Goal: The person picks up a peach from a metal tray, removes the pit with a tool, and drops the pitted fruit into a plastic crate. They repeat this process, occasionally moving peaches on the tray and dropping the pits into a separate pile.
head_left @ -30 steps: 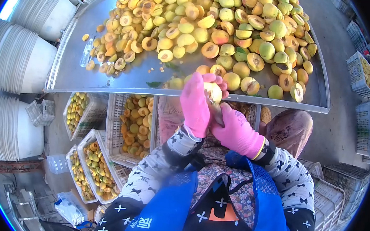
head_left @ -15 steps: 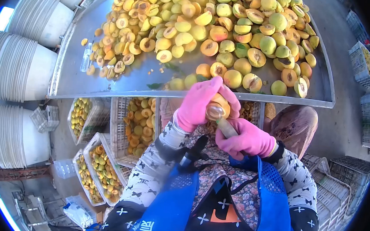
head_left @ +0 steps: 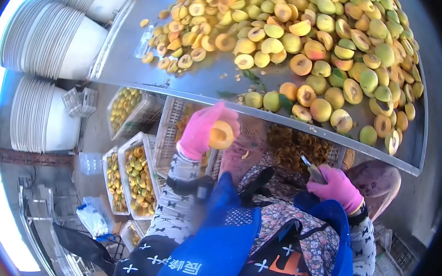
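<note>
My left hand (head_left: 206, 129), in a pink glove, is closed around a yellow peach half (head_left: 221, 135), its cut face toward me with a hollow in the middle. It is held just below the near edge of the metal table, above a crate. In its pink glove, my right hand (head_left: 337, 188) grips a small pitting knife (head_left: 313, 170) with a grey handle and a shiny metal tip pointing up and left. Beneath the table edge, between my hands, lies a heap of brown pits and scraps (head_left: 298, 145).
Whole and halved peaches (head_left: 311, 46) are heaped on the raised-rim metal table (head_left: 194, 86). Crates of fruit (head_left: 140, 176) stand on the floor at left. Stacked white tubs (head_left: 57, 37) are farther left. A clear bottle (head_left: 144, 41) lies on the table.
My hands have moved apart: the left went left and down with the peach half, the right went right with the knife. The knife tip has left the fruit. The view has shifted.
</note>
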`<state>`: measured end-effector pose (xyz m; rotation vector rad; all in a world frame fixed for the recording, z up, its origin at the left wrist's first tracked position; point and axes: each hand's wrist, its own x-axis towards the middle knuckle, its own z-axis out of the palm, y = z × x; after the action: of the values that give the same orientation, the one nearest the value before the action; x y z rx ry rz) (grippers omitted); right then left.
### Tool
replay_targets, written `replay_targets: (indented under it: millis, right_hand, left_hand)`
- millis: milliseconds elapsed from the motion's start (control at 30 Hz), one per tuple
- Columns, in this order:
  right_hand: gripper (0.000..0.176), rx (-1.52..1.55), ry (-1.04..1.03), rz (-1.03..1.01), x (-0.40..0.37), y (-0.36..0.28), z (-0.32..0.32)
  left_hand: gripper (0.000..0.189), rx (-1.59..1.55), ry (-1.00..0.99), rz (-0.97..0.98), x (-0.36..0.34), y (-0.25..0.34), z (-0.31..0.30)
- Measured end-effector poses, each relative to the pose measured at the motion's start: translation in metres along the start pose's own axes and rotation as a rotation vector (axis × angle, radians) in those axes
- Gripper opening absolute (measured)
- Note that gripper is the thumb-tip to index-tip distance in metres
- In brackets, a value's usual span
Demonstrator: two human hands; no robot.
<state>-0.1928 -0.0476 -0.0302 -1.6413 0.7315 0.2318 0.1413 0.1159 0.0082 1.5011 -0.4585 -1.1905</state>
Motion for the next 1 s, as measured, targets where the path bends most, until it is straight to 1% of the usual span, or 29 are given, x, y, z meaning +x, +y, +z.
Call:
replay_targets:
  millis: [33,100,167,233,267,300,333,367,400,467,533,567,633,667,733,767,833,867,933,967,1000]
  right_hand:
    - [0.029,-0.063,0.059,-0.066,0.000,0.010,0.005]
    - [0.029,-0.026,0.092,-0.059,-0.006,0.011,0.003]
    - [0.028,-0.007,0.095,-0.036,-0.007,0.004,0.006]
    - [0.027,-0.022,0.089,-0.006,-0.004,-0.006,0.006]
    - [0.026,-0.034,0.090,0.010,-0.002,-0.009,0.005]
    - [0.028,-0.064,0.091,-0.048,-0.002,-0.005,0.007]
    - [0.028,-0.077,0.116,-0.117,0.000,0.009,0.011]
    - [0.029,-0.102,0.135,-0.103,-0.003,0.011,0.013]
    - [0.030,-0.127,0.151,-0.090,-0.005,0.010,0.015]
    - [0.032,-0.068,0.115,-0.060,-0.005,0.014,0.016]
    - [0.031,-0.139,0.152,-0.058,-0.005,0.008,0.018]
    - [0.031,-0.108,0.169,-0.040,-0.006,0.002,0.017]
    - [0.030,-0.034,0.194,0.000,-0.008,-0.013,0.013]
    - [0.029,-0.054,0.285,-0.140,-0.004,-0.018,0.011]
    - [0.027,-0.088,0.464,-0.405,0.003,-0.026,0.009]
    - [0.028,-0.144,0.543,-0.507,0.008,-0.034,0.011]
    - [0.030,-0.272,0.728,-0.715,0.024,-0.056,0.009]
    - [0.031,-0.336,0.745,-0.716,0.030,-0.062,0.006]
    - [0.033,-0.462,0.767,-0.718,0.040,-0.069,0.004]
    - [0.033,-0.547,0.770,-0.642,0.040,-0.069,0.004]
    - [0.031,-0.592,0.796,-0.617,0.042,-0.069,0.004]
  left_hand:
    - [0.039,0.228,0.055,0.068,-0.002,-0.004,-0.019]
    - [0.035,0.687,0.132,0.310,-0.004,0.001,-0.066]
    - [0.037,0.781,0.258,0.403,0.003,0.008,-0.070]
    - [0.047,0.503,0.407,0.359,0.035,0.024,-0.041]
    - [0.050,0.500,0.379,0.425,0.070,0.012,-0.045]
    - [0.053,0.491,0.346,0.490,0.108,-0.001,-0.047]
    - [0.058,0.467,0.400,0.410,0.131,0.004,-0.029]
    - [0.064,0.442,0.452,0.324,0.150,0.008,-0.011]
    - [0.067,0.474,0.442,0.316,0.171,0.003,-0.007]
    - [0.073,0.540,0.436,0.297,0.216,-0.016,-0.010]
    - [0.070,0.841,0.662,0.248,0.222,-0.021,0.010]
    - [0.064,0.685,0.649,0.233,0.230,-0.040,0.007]
    - [0.044,0.146,0.397,0.052,0.191,-0.031,0.021]
    - [0.034,-0.115,0.266,-0.034,0.171,-0.020,0.030]
    - [0.027,0.341,0.090,0.686,0.140,-0.020,0.045]
    - [0.024,0.561,-0.015,1.034,0.121,-0.023,0.054]
    - [0.025,0.363,-0.037,1.022,0.090,-0.012,0.092]
    - [0.026,0.261,-0.052,1.020,0.081,-0.008,0.110]
    - [0.028,0.150,-0.046,0.800,0.069,-0.009,0.130]
    - [0.029,0.189,-0.025,0.779,0.065,-0.008,0.136]
    - [0.030,0.229,-0.006,0.757,0.060,-0.007,0.141]
